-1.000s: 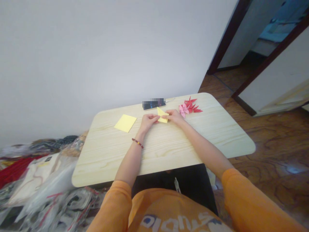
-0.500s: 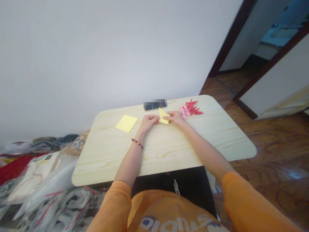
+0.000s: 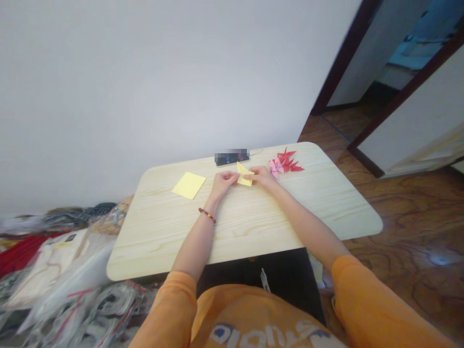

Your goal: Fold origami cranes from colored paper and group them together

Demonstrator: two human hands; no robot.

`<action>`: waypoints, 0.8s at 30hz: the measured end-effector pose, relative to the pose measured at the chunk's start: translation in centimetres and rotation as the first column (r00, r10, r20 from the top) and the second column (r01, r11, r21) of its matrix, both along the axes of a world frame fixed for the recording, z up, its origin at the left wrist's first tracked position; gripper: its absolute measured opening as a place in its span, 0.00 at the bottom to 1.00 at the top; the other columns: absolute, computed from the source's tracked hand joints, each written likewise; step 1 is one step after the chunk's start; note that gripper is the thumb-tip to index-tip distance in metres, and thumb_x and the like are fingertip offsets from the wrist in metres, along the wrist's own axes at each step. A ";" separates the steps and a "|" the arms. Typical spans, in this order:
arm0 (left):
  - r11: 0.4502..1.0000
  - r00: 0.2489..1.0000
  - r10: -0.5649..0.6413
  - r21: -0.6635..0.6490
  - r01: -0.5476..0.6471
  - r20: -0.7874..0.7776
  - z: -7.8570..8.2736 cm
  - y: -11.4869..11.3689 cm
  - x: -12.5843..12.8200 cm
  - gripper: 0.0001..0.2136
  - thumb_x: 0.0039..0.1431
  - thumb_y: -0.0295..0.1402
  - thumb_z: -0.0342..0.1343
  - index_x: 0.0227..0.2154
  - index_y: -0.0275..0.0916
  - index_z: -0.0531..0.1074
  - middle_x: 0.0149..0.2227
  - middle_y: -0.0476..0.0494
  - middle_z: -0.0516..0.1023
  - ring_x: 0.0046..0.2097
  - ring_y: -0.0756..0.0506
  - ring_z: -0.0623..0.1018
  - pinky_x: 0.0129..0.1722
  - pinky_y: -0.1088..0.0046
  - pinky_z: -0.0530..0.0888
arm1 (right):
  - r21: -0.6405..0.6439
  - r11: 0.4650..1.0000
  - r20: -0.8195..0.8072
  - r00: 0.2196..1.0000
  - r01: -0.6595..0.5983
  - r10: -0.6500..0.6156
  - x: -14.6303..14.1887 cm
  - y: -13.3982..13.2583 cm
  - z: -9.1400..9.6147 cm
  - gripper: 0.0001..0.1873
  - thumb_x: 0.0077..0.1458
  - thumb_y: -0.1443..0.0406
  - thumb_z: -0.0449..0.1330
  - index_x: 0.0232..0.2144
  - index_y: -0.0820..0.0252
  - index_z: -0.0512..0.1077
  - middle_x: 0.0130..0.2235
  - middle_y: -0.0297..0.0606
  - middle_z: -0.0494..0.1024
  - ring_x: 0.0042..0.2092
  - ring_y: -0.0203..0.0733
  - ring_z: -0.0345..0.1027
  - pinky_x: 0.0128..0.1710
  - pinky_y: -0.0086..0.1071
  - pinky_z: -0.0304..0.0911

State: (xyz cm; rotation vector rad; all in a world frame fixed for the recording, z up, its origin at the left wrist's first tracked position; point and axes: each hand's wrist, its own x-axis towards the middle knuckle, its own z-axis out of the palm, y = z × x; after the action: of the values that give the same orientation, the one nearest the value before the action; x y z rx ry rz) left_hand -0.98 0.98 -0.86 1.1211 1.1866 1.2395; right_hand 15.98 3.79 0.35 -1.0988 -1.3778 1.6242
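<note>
Pale wooden table [image 3: 253,227], yellow paper square [image 3: 189,185], phone [image 3: 232,157], red origami cranes [image 3: 286,159]

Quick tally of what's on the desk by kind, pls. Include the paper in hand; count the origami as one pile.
Folded yellow paper: 1
Flat yellow paper sheet: 1
Phone: 1
Pile of red and pink origami: 1 (pieces overlap, too tangled to count singly)
Total: 4

Phone [image 3: 232,157]; red/pink origami cranes [image 3: 284,162]; plastic bags [image 3: 72,270] by table [image 3: 246,227]
</note>
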 end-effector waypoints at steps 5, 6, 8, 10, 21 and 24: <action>1.000 0.999 -0.002 -0.004 0.002 -0.043 0.2 -0.2 0.2 0.15 0.37 0.42 0.66 0.24 0.34 0.76 0.24 0.45 0.79 0.25 0.50 0.74 0.29 0.74 0.71 | 0.011 1.000 0.004 1.000 -0.017 0.017 0.0 -0.1 0.1 0.18 0.29 0.57 0.71 0.21 0.64 0.71 0.23 0.33 0.74 0.25 0.33 0.64 0.25 0.26 0.55; 1.000 0.999 -0.003 -0.008 0.003 -0.041 0.2 -0.2 0.2 0.15 0.37 0.42 0.66 0.24 0.34 0.76 0.24 0.45 0.79 0.25 0.50 0.74 0.29 0.73 0.71 | 0.010 1.000 -0.004 1.000 -0.011 0.011 0.0 -0.1 0.1 0.19 0.30 0.57 0.70 0.22 0.64 0.71 0.23 0.33 0.74 0.25 0.33 0.64 0.25 0.26 0.55; 1.000 0.999 -0.013 -0.013 0.012 -0.038 0.2 -0.3 0.1 0.15 0.37 0.42 0.67 0.23 0.34 0.76 0.24 0.45 0.78 0.25 0.50 0.74 0.29 0.73 0.71 | 0.010 1.000 -0.016 1.000 0.008 -0.007 0.0 -0.2 0.1 0.19 0.31 0.56 0.70 0.23 0.63 0.72 0.24 0.33 0.75 0.26 0.33 0.65 0.25 0.27 0.57; 1.000 0.999 -0.025 -0.008 0.025 -0.040 0.2 -0.3 0.1 0.15 0.36 0.42 0.67 0.23 0.34 0.75 0.24 0.45 0.78 0.25 0.50 0.74 0.29 0.73 0.71 | 0.016 1.000 -0.019 1.000 0.018 -0.017 -0.1 -0.2 0.1 0.18 0.31 0.57 0.70 0.23 0.63 0.73 0.23 0.33 0.75 0.26 0.33 0.65 0.25 0.26 0.58; 0.994 0.991 0.096 0.065 -0.091 -0.088 0.4 -0.4 0.8 0.13 0.39 0.41 0.66 0.24 0.35 0.77 0.24 0.46 0.77 0.26 0.50 0.73 0.31 0.73 0.71 | -0.018 0.995 -0.066 0.993 0.093 -0.094 -0.5 -0.2 -0.1 0.21 0.26 0.61 0.73 0.25 0.61 0.72 0.25 0.33 0.76 0.26 0.35 0.67 0.27 0.27 0.60; 0.991 0.990 0.132 0.043 -0.130 -0.039 0.3 -0.4 0.8 0.14 0.36 0.39 0.67 0.25 0.34 0.77 0.26 0.44 0.79 0.27 0.50 0.74 0.32 0.72 0.72 | -0.038 0.995 -0.055 0.994 0.093 -0.095 -0.4 -0.3 0.0 0.21 0.24 0.62 0.73 0.25 0.61 0.71 0.24 0.33 0.76 0.27 0.36 0.69 0.27 0.28 0.62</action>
State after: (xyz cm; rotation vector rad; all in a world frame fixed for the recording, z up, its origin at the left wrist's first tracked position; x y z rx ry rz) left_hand -0.16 0.60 -0.57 1.1178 1.2888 1.3512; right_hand 15.54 3.52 0.39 -1.1136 -1.2464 1.6051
